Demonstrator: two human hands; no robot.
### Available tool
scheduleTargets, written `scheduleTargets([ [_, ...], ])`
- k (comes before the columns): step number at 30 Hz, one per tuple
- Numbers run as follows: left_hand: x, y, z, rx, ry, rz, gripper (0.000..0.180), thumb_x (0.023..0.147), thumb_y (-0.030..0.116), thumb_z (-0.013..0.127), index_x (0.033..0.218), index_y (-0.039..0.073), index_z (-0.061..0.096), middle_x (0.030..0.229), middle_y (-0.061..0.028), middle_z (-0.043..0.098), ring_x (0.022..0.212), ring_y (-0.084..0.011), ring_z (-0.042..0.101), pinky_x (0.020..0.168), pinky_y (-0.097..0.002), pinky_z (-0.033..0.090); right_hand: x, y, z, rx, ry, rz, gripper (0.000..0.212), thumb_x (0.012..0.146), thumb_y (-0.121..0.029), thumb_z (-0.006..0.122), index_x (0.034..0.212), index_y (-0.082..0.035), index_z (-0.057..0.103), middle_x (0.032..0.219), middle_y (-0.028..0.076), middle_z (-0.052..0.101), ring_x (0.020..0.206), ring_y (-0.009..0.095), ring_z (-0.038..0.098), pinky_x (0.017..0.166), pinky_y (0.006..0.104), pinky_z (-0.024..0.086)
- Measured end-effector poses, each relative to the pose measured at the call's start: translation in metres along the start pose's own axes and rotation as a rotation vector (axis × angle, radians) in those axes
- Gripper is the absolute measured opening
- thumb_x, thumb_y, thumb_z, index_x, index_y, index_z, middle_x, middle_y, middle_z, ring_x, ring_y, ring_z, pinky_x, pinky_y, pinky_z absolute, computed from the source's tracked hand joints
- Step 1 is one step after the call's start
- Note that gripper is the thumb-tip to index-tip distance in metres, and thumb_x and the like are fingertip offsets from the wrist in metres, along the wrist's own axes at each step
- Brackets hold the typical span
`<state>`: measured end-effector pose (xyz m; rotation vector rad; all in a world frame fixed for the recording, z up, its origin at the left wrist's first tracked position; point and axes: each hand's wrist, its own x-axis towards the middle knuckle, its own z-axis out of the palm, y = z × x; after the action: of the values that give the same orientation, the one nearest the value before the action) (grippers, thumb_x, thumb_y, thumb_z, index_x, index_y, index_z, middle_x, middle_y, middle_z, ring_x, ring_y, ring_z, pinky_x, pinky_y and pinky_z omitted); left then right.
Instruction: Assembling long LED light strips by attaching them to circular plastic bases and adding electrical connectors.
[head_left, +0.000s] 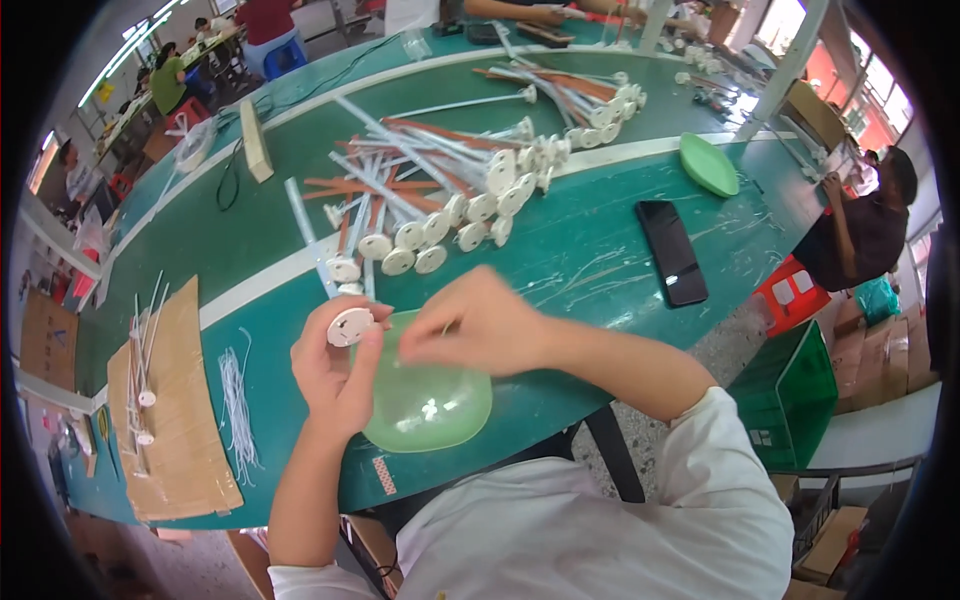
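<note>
My left hand [330, 375] is closed around a white round plastic disc [350, 327] with slots in its face. A pale strip [304, 225] rises beyond that hand; I cannot tell whether it joins the disc. Just right of it, my right hand [485, 325] has its fingertips pinched together, slightly blurred, and what they hold is too small to make out. Below both hands sits a light green plastic tray [430, 425], partly covered by them. Beyond lies a heap of white disc-ended parts [435, 228] with white and orange-brown strips.
On the green table [560, 400] a black phone [672, 252] and a second green dish [709, 165] lie to the right. At left are a bundle of white ties [236, 405] and cardboard [180, 420] with thin rods on it. Another person [850, 220] sits at the right.
</note>
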<state>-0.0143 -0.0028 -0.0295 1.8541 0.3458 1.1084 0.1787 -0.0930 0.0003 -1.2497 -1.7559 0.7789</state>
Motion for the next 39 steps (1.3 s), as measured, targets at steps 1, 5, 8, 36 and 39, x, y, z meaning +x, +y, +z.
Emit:
scheduleTargets([
  [1, -0.005, 0.007, -0.001, 0.024, 0.008, -0.026, 0.028, 0.090, -0.001, 0.062, 0.117, 0.000, 0.054, 0.104, -0.0137, 0.065, 0.092, -0.0189, 0.063, 0.083, -0.0325, 0.052, 0.000, -0.002, 0.002, 0.033, -0.017, -0.004, 0.011, 0.082, -0.007, 0.070, 0.090, -0.001, 0.073, 0.084, 0.011, 0.072, 0.072, 0.019, 0.068, 0.065, 0.0308, 0.054],
  [5, 0.000, 0.017, 0.008, -0.151, 0.105, 0.003, 0.038, 0.078, -0.011, 0.071, 0.112, -0.002, 0.057, 0.102, -0.0140, 0.066, 0.089, -0.0189, 0.066, 0.081, -0.0312, 0.053, 0.000, -0.012, 0.003, 0.637, 0.138, 0.315, 0.015, 0.091, -0.010, 0.067, 0.094, 0.004, 0.072, 0.084, 0.011, 0.072, 0.069, 0.014, 0.067, 0.063, 0.0256, 0.055],
  [8, 0.002, 0.016, 0.009, -0.170, 0.054, 0.107, 0.039, 0.074, -0.010, 0.075, 0.109, -0.002, 0.059, 0.100, -0.0136, 0.068, 0.089, -0.0179, 0.067, 0.078, -0.0283, 0.054, 0.001, -0.014, 0.005, 0.683, 0.122, 0.353, 0.017, 0.092, -0.011, 0.066, 0.095, 0.005, 0.071, 0.082, 0.011, 0.071, 0.068, 0.013, 0.067, 0.062, 0.0254, 0.055],
  [36, -0.002, 0.030, -0.002, 0.196, 0.005, -0.039, 0.029, 0.072, -0.008, 0.075, 0.098, -0.001, 0.063, 0.090, -0.0094, 0.068, 0.082, -0.0150, 0.065, 0.076, -0.0280, 0.051, -0.002, -0.002, 0.007, -0.120, 0.355, -0.289, 0.006, 0.082, -0.006, 0.071, 0.084, -0.001, 0.069, 0.079, 0.010, 0.069, 0.063, 0.020, 0.068, 0.054, 0.0285, 0.054],
  [39, -0.005, 0.027, 0.002, 0.134, -0.027, 0.028, 0.035, 0.079, -0.002, 0.070, 0.112, -0.003, 0.058, 0.104, -0.0155, 0.066, 0.092, -0.0201, 0.065, 0.080, -0.0314, 0.051, -0.006, -0.006, 0.008, -0.137, 0.386, -0.374, 0.005, 0.082, -0.006, 0.070, 0.085, -0.002, 0.069, 0.077, 0.009, 0.068, 0.062, 0.022, 0.066, 0.051, 0.0299, 0.052],
])
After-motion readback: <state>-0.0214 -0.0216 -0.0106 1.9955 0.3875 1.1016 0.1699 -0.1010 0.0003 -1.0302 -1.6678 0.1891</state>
